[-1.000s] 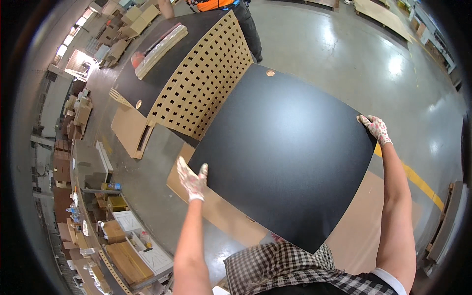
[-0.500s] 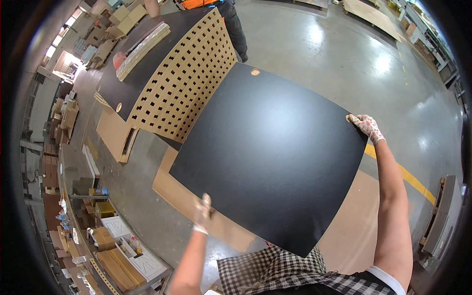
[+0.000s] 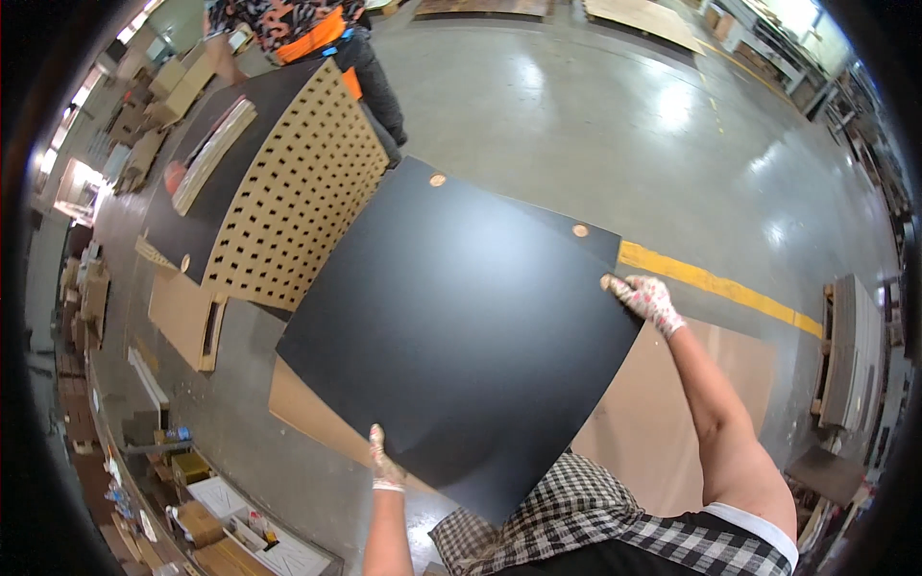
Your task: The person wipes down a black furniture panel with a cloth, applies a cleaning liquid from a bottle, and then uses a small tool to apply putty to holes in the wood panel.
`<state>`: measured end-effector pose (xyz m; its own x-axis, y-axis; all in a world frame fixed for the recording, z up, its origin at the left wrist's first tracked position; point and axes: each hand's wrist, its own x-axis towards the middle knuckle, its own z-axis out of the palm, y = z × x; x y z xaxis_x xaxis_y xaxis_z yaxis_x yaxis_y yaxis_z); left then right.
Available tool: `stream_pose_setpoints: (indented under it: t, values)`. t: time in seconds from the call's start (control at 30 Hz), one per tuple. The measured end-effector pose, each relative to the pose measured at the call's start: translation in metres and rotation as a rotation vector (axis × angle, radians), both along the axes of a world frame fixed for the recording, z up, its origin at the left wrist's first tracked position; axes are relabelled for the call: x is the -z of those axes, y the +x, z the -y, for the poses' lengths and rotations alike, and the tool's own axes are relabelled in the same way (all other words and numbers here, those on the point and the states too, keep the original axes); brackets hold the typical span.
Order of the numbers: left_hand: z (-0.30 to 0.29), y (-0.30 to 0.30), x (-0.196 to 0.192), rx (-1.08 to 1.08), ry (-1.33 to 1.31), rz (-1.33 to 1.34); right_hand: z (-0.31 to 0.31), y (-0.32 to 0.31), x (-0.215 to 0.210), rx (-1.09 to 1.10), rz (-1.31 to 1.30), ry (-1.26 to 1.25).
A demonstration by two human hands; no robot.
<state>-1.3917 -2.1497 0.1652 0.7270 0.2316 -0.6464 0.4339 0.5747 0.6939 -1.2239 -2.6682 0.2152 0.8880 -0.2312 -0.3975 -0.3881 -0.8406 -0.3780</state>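
At left, pale strips [image 3: 216,158] lie on a dark-topped piece whose tan side, a perforated panel [image 3: 298,173], faces the work; a co-worker [image 3: 312,29] stands behind it, cropped by the upper edge. Next, left hand [image 3: 387,463]: one second ago it was spread at the left corner; it is now at the near-left edge of the black board [image 3: 451,336], thumb up over the rim, forearm rising from below. Its fingers are out of sight and the glove is slightly blurred, so I cannot tell whether it is closed on the edge. Board in the middle, in front of the person, its near corner against the checked apron [image 3: 567,490]. Change: the board has turned, exposing at its far right the corner of a second board [image 3: 597,246] with a pale round hole. Reading: the top piece is now free to shift apart from the one beneath. Right hand [image 3: 648,302]: clamped on the right corner, thumb above, arm reaching out with the elbow bent. Beyond, a brown sheet [image 3: 706,374] lies on the floor near a yellow stripe [image 3: 720,283].
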Motion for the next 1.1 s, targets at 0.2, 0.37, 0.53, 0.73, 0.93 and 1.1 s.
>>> stream_pose_setpoints:
  t: [0.2,0.37,0.53,0.73,0.93,1.1]
  values:
    - [-0.055,-0.024,-0.006,-0.036,-0.005,-0.043,-0.018,-0.101,-0.008,0.037,-0.267,0.156]
    - [-0.082,-0.033,-0.003,0.055,0.11,-0.182,0.0,-0.108,0.061,0.185,-0.412,1.028]
    - [-0.07,0.003,-0.038,0.041,0.197,-0.277,-0.055,-0.1,0.014,0.288,-0.378,1.087]
    - [-0.087,-0.001,-0.033,0.081,0.16,-0.166,-0.055,-0.148,0.013,0.167,-0.3,0.843]
    - [-0.11,-0.001,-0.015,0.166,0.092,-0.129,-0.063,-0.153,0.033,0.101,-0.123,1.019]
    - [-0.155,-0.003,0.06,-0.078,0.039,0.011,-0.088,-0.126,0.024,0.33,-0.3,1.112]
